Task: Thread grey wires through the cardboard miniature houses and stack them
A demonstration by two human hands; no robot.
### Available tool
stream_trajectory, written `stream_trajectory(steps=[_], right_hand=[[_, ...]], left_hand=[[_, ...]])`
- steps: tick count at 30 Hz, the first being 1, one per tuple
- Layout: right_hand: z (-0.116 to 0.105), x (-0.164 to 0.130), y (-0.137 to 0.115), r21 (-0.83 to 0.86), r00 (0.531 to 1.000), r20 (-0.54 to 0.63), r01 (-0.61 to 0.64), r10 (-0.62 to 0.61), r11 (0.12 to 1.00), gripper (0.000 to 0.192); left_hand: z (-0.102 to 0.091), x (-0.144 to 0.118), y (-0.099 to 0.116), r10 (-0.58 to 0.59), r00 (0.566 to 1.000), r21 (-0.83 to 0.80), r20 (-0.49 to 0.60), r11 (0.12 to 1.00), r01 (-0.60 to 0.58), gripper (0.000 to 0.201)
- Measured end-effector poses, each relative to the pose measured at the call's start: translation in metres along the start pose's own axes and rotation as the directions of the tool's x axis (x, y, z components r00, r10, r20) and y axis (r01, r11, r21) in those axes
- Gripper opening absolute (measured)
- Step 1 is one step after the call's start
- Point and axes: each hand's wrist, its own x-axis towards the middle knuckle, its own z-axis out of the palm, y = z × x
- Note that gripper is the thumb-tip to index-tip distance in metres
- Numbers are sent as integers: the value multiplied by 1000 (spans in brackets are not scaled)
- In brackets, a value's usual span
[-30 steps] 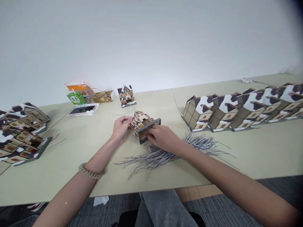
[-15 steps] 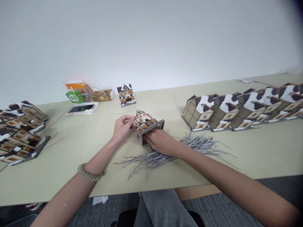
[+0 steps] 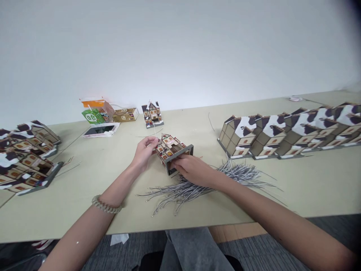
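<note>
A small wooden model house [image 3: 172,146] with red windows and a grey base lies tipped on its side at the middle of the table. My right hand [image 3: 191,169] grips it from below at the base. My left hand [image 3: 145,152] pinches the roof end, where a thin wire sticks up. A loose heap of grey wires [image 3: 197,184] lies just under and to the right of my right hand.
A row of finished snow-roofed houses [image 3: 284,133] runs along the right of the beige table [image 3: 84,188]. More houses [image 3: 25,158] are piled at the left. At the back stand one upright house [image 3: 152,113], a phone [image 3: 100,130], an orange-green pack [image 3: 94,111] and a small box [image 3: 125,114].
My right hand has slid a little lower under the house base and the house has turned slightly. The view has shifted a bit; my left hand stays at the roof.
</note>
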Motion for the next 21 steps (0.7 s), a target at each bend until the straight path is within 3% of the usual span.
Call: stream_trajectory(steps=[11, 15, 21], right_hand=[[-3, 2, 1, -89, 996, -33, -81, 78, 993, 26], [3, 5, 0, -44, 985, -116, -132, 126, 990, 25], [7, 7, 1, 61, 937, -261, -224, 232, 973, 20]], left_hand=[[-1, -4, 2, 51, 995, 74, 87, 996, -58, 47], [-4, -5, 7, 47, 991, 116, 129, 991, -62, 46], [-10, -5, 14, -47, 973, 75, 225, 997, 31, 46]])
